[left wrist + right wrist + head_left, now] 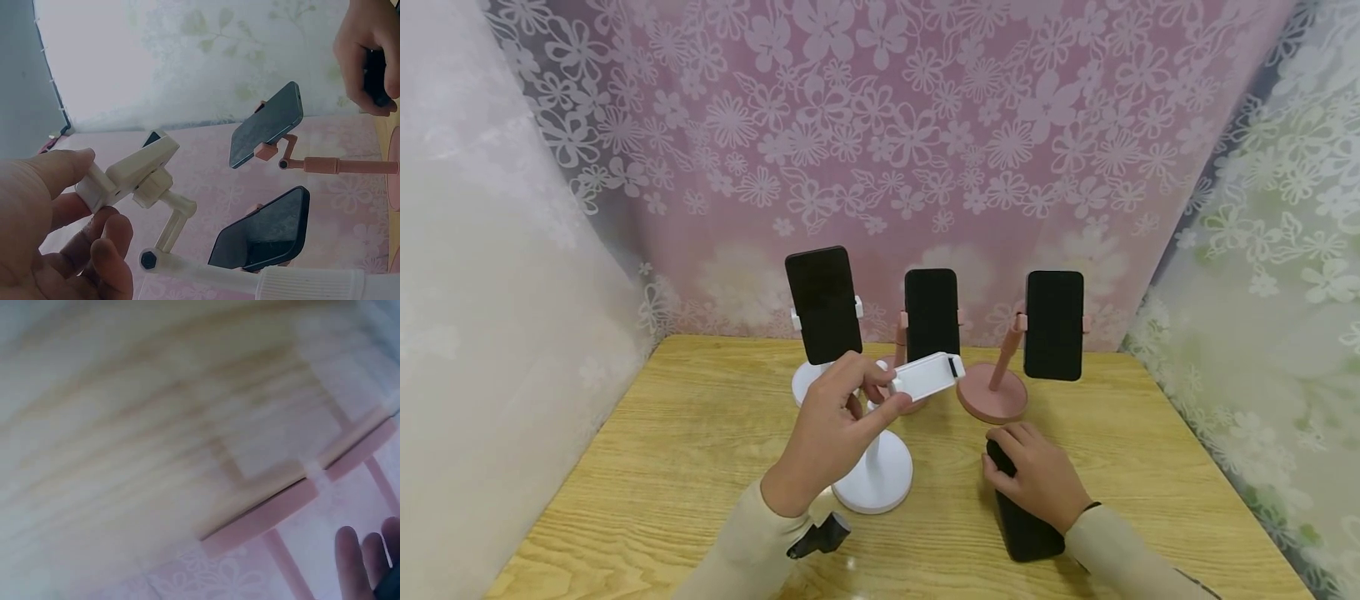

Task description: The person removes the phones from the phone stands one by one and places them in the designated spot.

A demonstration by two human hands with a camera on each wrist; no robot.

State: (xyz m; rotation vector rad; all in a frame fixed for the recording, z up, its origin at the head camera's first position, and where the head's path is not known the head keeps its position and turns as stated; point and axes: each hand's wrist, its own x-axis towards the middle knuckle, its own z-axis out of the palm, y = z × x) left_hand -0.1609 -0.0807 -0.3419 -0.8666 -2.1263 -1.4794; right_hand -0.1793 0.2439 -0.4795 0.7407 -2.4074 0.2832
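My left hand [829, 421] pinches one end of the white clamp of a phone stand [874, 483]; no phone sits in that clamp. The left wrist view shows the clamp [142, 164] between thumb and fingers, above the stand's hinged arm. Over to the right, my right hand [1039, 475] grips the upper end of a black phone [1028, 529] at the tabletop. The hand covers part of this phone. Fingertips [351, 553] of the right hand show at the lower right corner of the right wrist view.
Behind stand a white stand [805, 379] with a black phone [824, 304], and two pink stands [992, 393] holding dark phones [1054, 325] [932, 310]. All are on a wood-grain table [647, 467]. Floral cloth [880, 167] hangs round the back and sides.
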